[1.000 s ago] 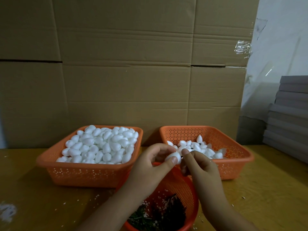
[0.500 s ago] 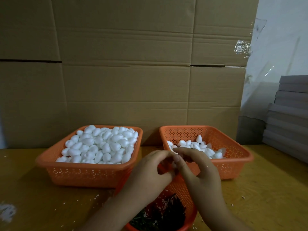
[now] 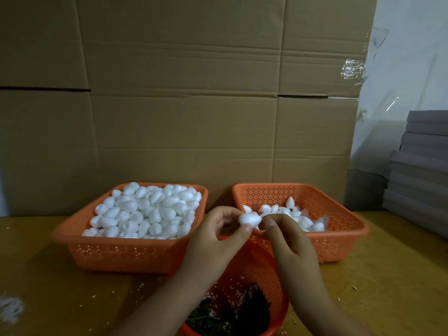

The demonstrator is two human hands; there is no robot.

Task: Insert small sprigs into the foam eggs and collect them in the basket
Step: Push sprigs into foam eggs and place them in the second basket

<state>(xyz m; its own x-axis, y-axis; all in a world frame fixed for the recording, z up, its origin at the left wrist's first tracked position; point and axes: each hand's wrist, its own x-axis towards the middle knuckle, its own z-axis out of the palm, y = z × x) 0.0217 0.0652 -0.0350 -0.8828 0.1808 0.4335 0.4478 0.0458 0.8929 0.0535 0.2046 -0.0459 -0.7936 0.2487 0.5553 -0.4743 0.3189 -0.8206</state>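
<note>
Head view: the egg (image 3: 250, 219), hidden behind the fingers half a second ago, shows again, pinched by the left hand (image 3: 218, 241) before the right basket (image 3: 339, 229); the right hand (image 3: 288, 238) pinches at its end (sprig unseen), likely seating it.

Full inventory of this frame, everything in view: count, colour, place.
left basket: 1, orange, table left, heaped with white foam eggs
right basket: 1, orange, table right, partly filled with white eggs
round basket: 1, orange, near centre, under the hands
sprigs: pile, dark green, in round basket
held foam egg: 1, white, between both hands
table: 1, yellow wood, scattered with white crumbs
cardboard: brown, behind
grey boards: stack, far right
left hand: pinches the egg
right hand: fingertips at the egg
</note>
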